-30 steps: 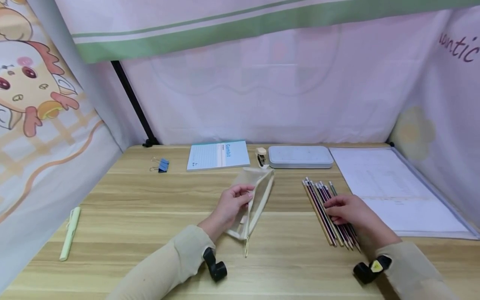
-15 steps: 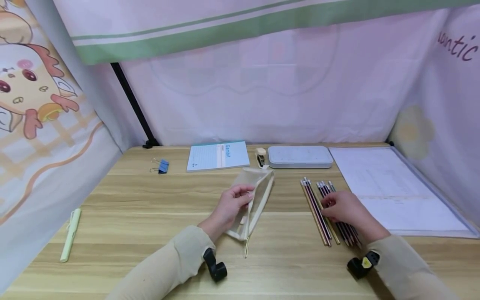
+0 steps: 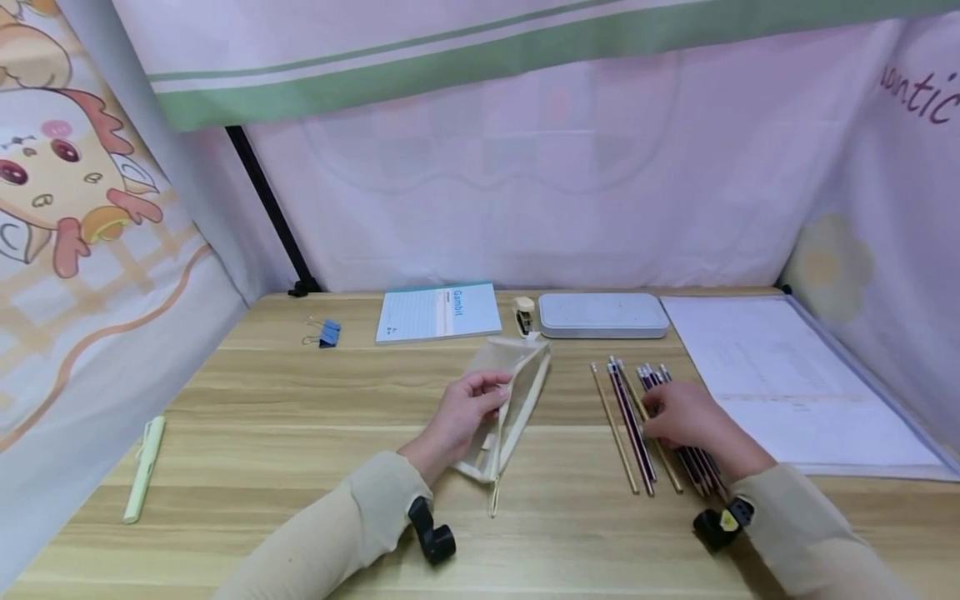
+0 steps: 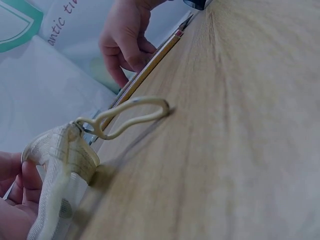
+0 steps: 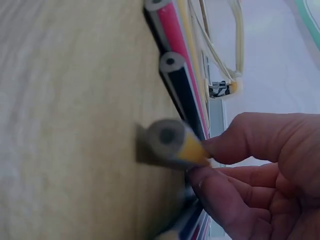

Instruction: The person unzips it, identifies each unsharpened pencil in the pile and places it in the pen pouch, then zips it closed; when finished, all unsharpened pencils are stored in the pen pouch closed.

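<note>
My left hand (image 3: 465, 412) pinches the edge of a pale mesh pencil pouch (image 3: 491, 354); its mouth gapes and its zipper pull (image 3: 494, 498) hangs toward me. To the right, my right hand (image 3: 693, 421) is low over a row of pencils. Between thumb and forefinger it pinches a yellow pencil (image 5: 167, 137), seen from its sharpened end in the right wrist view. Left of that hand lie a gold pencil (image 3: 617, 433) and a pair of dark striped pencils (image 3: 633, 425). Several dark pencils (image 3: 701, 471) lie partly hidden under the hand.
Along the back stand a notebook (image 3: 438, 314), a small stapler (image 3: 524, 317) and a pale flat case (image 3: 603, 315). Blue binder clips (image 3: 328, 333) lie at the back left, a light green pen (image 3: 144, 471) at the left. A clear folder with papers (image 3: 795, 392) covers the right side.
My right hand has shifted slightly left, spreading the bunched pencils. The outermost gold one has moved left, apart from the dark pair. My left hand holds the pouch in the same place.
</note>
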`<action>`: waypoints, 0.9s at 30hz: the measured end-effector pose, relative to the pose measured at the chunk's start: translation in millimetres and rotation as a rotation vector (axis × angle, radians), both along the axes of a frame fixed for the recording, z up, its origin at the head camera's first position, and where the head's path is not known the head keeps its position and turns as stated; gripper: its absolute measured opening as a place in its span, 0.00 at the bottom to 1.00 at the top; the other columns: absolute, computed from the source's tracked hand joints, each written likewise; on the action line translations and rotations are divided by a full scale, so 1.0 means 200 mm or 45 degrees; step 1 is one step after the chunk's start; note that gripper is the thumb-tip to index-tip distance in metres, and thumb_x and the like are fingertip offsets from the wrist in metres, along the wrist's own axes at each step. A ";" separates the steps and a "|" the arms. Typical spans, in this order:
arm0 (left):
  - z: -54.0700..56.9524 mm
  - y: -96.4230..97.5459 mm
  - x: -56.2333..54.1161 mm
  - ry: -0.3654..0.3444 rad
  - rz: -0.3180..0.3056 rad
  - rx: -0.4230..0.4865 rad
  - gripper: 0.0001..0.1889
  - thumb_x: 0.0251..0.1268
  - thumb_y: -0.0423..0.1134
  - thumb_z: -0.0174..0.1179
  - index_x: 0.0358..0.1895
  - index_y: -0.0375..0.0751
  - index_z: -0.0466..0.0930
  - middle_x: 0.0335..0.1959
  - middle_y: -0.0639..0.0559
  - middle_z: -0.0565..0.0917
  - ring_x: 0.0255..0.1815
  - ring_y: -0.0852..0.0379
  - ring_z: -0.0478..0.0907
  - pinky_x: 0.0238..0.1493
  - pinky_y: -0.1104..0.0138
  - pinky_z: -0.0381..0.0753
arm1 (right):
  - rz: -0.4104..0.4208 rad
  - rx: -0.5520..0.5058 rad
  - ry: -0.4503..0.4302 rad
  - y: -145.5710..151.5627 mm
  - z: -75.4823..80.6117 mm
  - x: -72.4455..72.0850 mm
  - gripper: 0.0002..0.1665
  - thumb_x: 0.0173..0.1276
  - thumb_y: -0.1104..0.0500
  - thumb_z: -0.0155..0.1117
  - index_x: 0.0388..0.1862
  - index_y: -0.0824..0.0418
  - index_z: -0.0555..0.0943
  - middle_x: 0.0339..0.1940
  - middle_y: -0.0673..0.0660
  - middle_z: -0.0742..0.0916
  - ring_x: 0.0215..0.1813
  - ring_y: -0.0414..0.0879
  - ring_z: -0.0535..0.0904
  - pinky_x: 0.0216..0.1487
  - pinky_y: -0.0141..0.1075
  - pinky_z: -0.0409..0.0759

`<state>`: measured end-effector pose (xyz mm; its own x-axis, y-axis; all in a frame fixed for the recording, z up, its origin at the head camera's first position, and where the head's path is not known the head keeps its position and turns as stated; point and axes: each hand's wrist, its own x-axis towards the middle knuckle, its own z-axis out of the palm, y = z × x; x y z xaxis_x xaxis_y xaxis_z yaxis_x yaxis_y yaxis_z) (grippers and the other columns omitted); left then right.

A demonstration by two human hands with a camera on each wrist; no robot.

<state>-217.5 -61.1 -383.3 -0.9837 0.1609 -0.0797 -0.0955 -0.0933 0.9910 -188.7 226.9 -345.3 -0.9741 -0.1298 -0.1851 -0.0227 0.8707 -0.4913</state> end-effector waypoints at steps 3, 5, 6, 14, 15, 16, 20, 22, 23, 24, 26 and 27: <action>0.00 0.00 0.00 0.004 0.002 0.002 0.14 0.57 0.26 0.58 0.48 0.29 0.78 0.28 0.55 0.76 0.27 0.63 0.70 0.29 0.75 0.72 | -0.053 -0.093 -0.007 0.01 0.00 0.00 0.30 0.51 0.66 0.59 0.54 0.77 0.71 0.21 0.56 0.80 0.20 0.43 0.75 0.23 0.35 0.77; 0.00 0.00 0.00 0.003 0.004 0.002 0.14 0.57 0.26 0.58 0.48 0.30 0.78 0.28 0.55 0.75 0.27 0.63 0.70 0.29 0.74 0.72 | -0.099 -0.185 0.004 0.01 -0.01 0.00 0.32 0.51 0.66 0.57 0.57 0.77 0.69 0.22 0.56 0.80 0.20 0.43 0.76 0.24 0.36 0.78; 0.00 0.01 0.00 -0.002 0.006 0.002 0.14 0.57 0.26 0.58 0.47 0.30 0.78 0.28 0.55 0.75 0.27 0.63 0.70 0.29 0.74 0.72 | -0.124 -0.253 0.009 0.01 -0.01 0.00 0.32 0.52 0.66 0.56 0.58 0.77 0.68 0.22 0.55 0.80 0.21 0.42 0.76 0.25 0.36 0.79; 0.02 0.01 0.00 0.001 0.013 -0.010 0.14 0.58 0.26 0.58 0.48 0.30 0.78 0.28 0.55 0.75 0.27 0.63 0.70 0.29 0.74 0.72 | -0.314 -1.025 -0.013 -0.13 -0.03 0.01 0.26 0.61 0.67 0.51 0.59 0.77 0.64 0.28 0.54 0.81 0.24 0.38 0.78 0.29 0.30 0.81; 0.02 0.02 0.00 0.004 0.014 -0.011 0.14 0.58 0.26 0.58 0.48 0.30 0.78 0.28 0.55 0.75 0.27 0.63 0.70 0.29 0.74 0.72 | -0.331 -1.117 -0.028 -0.17 -0.03 0.01 0.25 0.62 0.68 0.51 0.58 0.77 0.63 0.28 0.53 0.81 0.24 0.37 0.78 0.29 0.29 0.81; 0.03 0.02 0.01 0.010 0.014 -0.012 0.14 0.58 0.26 0.58 0.49 0.30 0.78 0.28 0.55 0.75 0.27 0.63 0.70 0.29 0.74 0.72 | -0.339 -1.194 -0.048 -0.20 -0.03 0.01 0.23 0.63 0.69 0.50 0.56 0.77 0.62 0.27 0.52 0.80 0.25 0.37 0.78 0.29 0.28 0.81; 0.03 0.03 0.02 0.025 0.011 -0.009 0.14 0.58 0.26 0.58 0.48 0.29 0.78 0.28 0.55 0.75 0.27 0.63 0.70 0.29 0.74 0.73 | -0.364 -1.396 -0.090 -0.33 -0.03 0.00 0.20 0.62 0.72 0.48 0.52 0.76 0.61 0.23 0.51 0.78 0.25 0.37 0.78 0.29 0.28 0.81; 0.03 0.03 0.02 0.026 0.009 -0.005 0.14 0.57 0.26 0.58 0.48 0.29 0.78 0.28 0.55 0.75 0.27 0.63 0.70 0.29 0.74 0.73 | -0.361 -1.439 -0.100 -0.39 -0.03 -0.01 0.18 0.61 0.73 0.48 0.50 0.76 0.62 0.22 0.52 0.78 0.25 0.37 0.78 0.29 0.27 0.81; 0.03 0.03 0.02 0.025 0.009 -0.007 0.14 0.57 0.26 0.58 0.48 0.30 0.78 0.28 0.55 0.75 0.27 0.63 0.70 0.29 0.74 0.73 | -0.365 -1.457 -0.108 -0.42 -0.04 -0.02 0.18 0.61 0.73 0.49 0.49 0.76 0.62 0.22 0.52 0.79 0.24 0.38 0.78 0.29 0.28 0.81; 0.03 0.04 0.02 0.026 0.006 -0.007 0.14 0.57 0.26 0.59 0.48 0.30 0.78 0.28 0.55 0.75 0.27 0.63 0.70 0.29 0.74 0.73 | -0.360 -1.471 -0.118 -0.45 -0.04 -0.03 0.17 0.60 0.73 0.49 0.49 0.76 0.63 0.22 0.53 0.79 0.24 0.38 0.79 0.29 0.28 0.81; 0.04 0.05 0.03 0.030 -0.001 -0.011 0.14 0.57 0.26 0.59 0.48 0.30 0.78 0.29 0.55 0.75 0.28 0.63 0.70 0.29 0.74 0.73 | -0.362 -1.503 -0.143 -0.50 -0.06 -0.04 0.16 0.60 0.73 0.50 0.48 0.76 0.63 0.21 0.53 0.80 0.23 0.38 0.79 0.28 0.28 0.81; 0.04 0.05 0.04 0.033 -0.006 -0.011 0.14 0.57 0.27 0.59 0.48 0.31 0.78 0.29 0.55 0.75 0.28 0.63 0.70 0.30 0.74 0.73 | -0.366 -1.508 -0.159 -0.52 -0.07 -0.05 0.16 0.61 0.73 0.51 0.48 0.75 0.64 0.21 0.53 0.80 0.23 0.38 0.79 0.28 0.28 0.81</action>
<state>-209.5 -51.4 -375.5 -0.9848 0.1647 -0.0556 -0.0702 -0.0841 0.9940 -198.3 122.7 -359.0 -0.9791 -0.0647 -0.1929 0.2007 -0.1501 -0.9681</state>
